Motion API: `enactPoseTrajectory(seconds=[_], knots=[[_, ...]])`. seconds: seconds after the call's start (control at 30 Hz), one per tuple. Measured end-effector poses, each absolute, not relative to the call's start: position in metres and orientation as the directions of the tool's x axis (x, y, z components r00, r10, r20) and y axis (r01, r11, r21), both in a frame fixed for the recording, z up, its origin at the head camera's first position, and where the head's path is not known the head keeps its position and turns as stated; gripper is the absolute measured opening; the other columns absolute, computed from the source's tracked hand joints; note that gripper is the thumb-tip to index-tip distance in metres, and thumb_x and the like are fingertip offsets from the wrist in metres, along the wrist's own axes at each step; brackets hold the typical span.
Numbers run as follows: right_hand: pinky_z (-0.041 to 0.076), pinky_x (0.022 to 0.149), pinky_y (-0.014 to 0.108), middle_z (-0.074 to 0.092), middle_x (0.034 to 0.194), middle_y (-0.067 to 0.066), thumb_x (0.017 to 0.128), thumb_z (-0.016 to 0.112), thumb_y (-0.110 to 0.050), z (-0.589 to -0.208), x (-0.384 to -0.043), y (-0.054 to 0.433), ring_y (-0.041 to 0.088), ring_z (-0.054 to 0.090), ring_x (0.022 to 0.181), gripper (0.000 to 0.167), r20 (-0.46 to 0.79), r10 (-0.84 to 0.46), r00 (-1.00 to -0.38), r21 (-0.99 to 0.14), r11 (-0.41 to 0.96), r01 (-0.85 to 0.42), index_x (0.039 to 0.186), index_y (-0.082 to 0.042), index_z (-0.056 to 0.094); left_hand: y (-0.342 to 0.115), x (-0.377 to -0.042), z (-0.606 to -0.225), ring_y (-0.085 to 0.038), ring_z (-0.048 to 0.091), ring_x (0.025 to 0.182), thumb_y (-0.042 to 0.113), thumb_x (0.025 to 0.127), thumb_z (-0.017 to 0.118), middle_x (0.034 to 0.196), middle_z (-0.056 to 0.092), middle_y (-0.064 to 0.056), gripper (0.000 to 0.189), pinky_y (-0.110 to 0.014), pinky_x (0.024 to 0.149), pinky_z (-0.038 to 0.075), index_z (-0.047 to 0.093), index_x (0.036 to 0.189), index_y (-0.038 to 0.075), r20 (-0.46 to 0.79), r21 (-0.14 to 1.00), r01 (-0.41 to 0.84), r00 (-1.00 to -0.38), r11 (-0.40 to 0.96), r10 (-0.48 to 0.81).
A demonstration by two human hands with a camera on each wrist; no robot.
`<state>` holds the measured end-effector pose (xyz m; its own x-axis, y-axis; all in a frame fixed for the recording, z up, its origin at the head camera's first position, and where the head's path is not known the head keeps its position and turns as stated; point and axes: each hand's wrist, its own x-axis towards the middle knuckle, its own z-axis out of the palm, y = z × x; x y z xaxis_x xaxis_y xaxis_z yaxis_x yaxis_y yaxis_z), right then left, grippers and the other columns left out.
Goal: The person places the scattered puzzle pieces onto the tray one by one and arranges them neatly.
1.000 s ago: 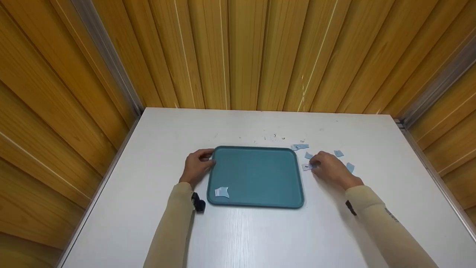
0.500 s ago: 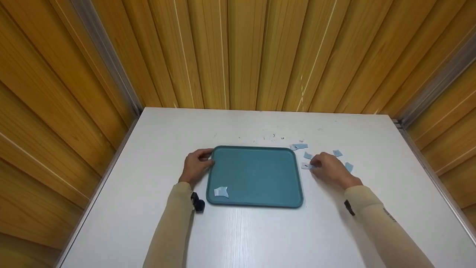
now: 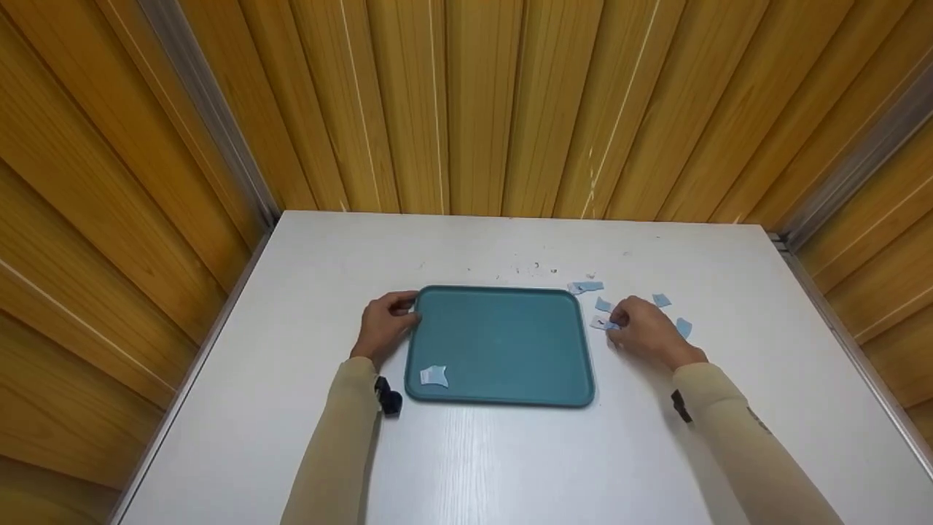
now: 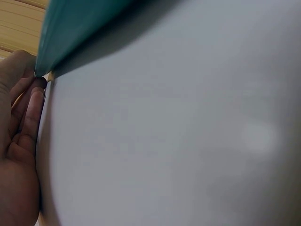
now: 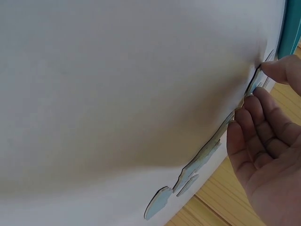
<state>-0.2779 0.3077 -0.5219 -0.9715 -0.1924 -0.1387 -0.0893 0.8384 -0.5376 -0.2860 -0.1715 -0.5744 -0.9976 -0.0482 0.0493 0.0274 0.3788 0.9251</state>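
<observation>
In the head view my left hand [image 3: 385, 326] grips the left rim of a teal rectangular tray [image 3: 503, 346], thumb on the rim and fingers behind it. The left wrist view shows the thumb and fingers at the tray's corner [image 4: 56, 42]. One pale blue puzzle piece [image 3: 434, 375] lies in the tray's near left corner. Right of the tray, my right hand [image 3: 649, 332] pinches a thin blue-and-white puzzle piece [image 3: 600, 322] low at the table, its right end covered by the fingertips. In the right wrist view, thumb and forefinger [image 5: 262, 92] meet at the piece's edge.
Loose light blue puzzle pieces lie around the right hand: a longer one [image 3: 587, 287] behind the tray's far right corner, a small one [image 3: 603, 305], and two more [image 3: 662, 300] to the right. Dark specks mark the white table [image 3: 496, 459] behind the tray. Wood-patterned walls surround it.
The right hand and the piece at its fingertips have shifted very slightly away from the body, and the piece has turned a little. Left hand and tray stay put.
</observation>
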Motion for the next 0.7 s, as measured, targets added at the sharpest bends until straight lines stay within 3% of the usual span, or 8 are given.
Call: enactPoseTrajectory(seconds=[0.37, 0.7], knots=[[0.050, 0.101, 0.055, 0.063, 0.116, 0.019, 0.098, 0.072, -0.014, -0.5226, -0.2732, 0.3087, 0.035, 0.058, 0.106, 0.033, -0.097, -0.163, -0.982, -0.558, 0.826, -0.082, 0.125, 0.004, 0.063, -0.1713, -0.2861, -0.5740, -0.023, 0.067, 0.111, 0.004, 0.089, 0.080, 0.120, 0.074, -0.007, 0.043, -0.041, 0.101, 0.053, 0.074, 0.132, 0.007, 0.042, 0.933, 0.021, -0.998, 0.359, -0.049], [0.051, 0.100, 0.056, 0.065, 0.117, 0.021, 0.096, 0.073, -0.007, -0.5224, -0.2718, 0.3070, 0.038, 0.062, 0.108, 0.031, 0.053, -0.212, -0.976, -0.589, 0.783, -0.202, 0.123, 0.007, 0.067, -0.1714, -0.2866, -0.5747, -0.022, 0.067, 0.109, 0.004, 0.089, 0.080, 0.117, 0.074, -0.006, 0.041, -0.040, 0.099, 0.053, 0.075, 0.130, 0.008, 0.040, 0.934, 0.017, -0.998, 0.357, -0.057]])
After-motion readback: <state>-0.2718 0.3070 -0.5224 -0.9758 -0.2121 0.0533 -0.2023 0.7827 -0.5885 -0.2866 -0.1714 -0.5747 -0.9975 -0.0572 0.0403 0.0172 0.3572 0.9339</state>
